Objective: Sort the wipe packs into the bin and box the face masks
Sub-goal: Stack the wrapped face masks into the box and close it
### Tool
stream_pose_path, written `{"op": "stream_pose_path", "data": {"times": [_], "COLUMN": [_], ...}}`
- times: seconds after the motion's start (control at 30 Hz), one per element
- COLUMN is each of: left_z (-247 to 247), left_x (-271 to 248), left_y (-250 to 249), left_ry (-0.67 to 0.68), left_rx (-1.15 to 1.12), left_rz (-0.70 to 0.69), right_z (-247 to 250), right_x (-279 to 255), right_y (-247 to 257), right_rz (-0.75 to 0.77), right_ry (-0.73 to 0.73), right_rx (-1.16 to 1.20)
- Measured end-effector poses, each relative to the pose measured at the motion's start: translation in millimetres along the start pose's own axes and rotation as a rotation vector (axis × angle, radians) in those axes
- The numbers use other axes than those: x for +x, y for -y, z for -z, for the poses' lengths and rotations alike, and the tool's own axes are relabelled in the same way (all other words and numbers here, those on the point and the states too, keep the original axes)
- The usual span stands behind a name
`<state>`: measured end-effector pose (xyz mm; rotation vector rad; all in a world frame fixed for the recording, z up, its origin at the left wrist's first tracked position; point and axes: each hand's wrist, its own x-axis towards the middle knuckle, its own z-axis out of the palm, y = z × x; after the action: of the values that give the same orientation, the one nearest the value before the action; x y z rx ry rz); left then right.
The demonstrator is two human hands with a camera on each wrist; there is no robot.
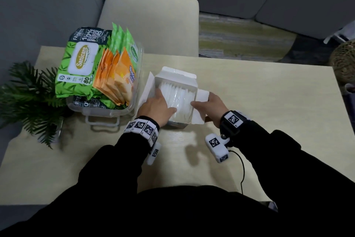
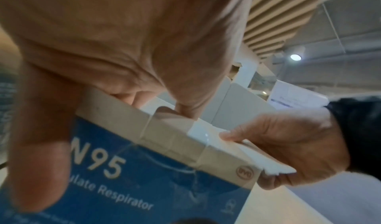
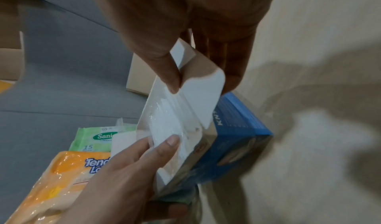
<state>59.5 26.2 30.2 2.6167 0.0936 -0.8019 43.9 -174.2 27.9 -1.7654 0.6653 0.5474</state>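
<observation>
I've got L hand [image 1: 155,106] flat on masks [image 1: 177,96] in box [image 1: 175,75], R hand [image 1: 212,106] pinching side flap [image 1: 199,108], wipes [image 1: 90,65] in bin [image 1: 107,115].

Both black-sleeved arms are reaching forward to the open blue and white cardboard mask box [image 1: 175,100]. The left hand [image 1: 156,107] is lying flat on top of it, fingers extended into the opening. The right hand [image 1: 210,105] is pinching its right-side white flap between thumb and fingers.

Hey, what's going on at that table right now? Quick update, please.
Left hand presses masks into open box. Right hand pinches side flap. Wipe packs already in bin. Nothing blocking.
</observation>
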Motion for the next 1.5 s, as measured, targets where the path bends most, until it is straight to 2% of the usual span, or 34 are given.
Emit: {"op": "stream_pose_path", "data": {"times": [0.27,0.37,0.43,0.6,0.9,1.1,1.3,1.37,1.5], "left_z": [-5,-13,-21,-35,-37,-46,-72,-69,-29], "left_x": [-15,-24,-25,-18,-12,-19,-27,-34,-57], "left_y": [-11,-27,-37,-59,-67,-82,-116,-125,-139], "left_ry": [0.003,-0.048,-0.023,0.022,-0.091,-0.049,0.086,0.039,-0.323], "left_rx": [-0.128,-0.095,-0.024,0.013,0.011,-0.003,-0.047,-0.033,-0.105], "left_rz": [-0.031,-0.089,-0.107,-0.07,0.017,-0.008,-0.047,-0.079,-0.254], "right_z": [29,43,50,53,63,84,121,139,171], "right_x": [4,3,0,-10,-14,-7,1,4,9], "right_y": [2,-3,-7,-13,-22,-35,-48,-53,-60], "right_rz": [0.1,0.115,0.113,0.109,0.15,0.141,0.131,0.107,0.104], "right_ry": [-0.022,-0.036,-0.042,-0.068,-0.034,0.014,-0.006,0.0,-0.003], "right_rx": [-0.02,-0.032,-0.039,-0.069,-0.006,0.079,0.16,0.2,0.256]}}
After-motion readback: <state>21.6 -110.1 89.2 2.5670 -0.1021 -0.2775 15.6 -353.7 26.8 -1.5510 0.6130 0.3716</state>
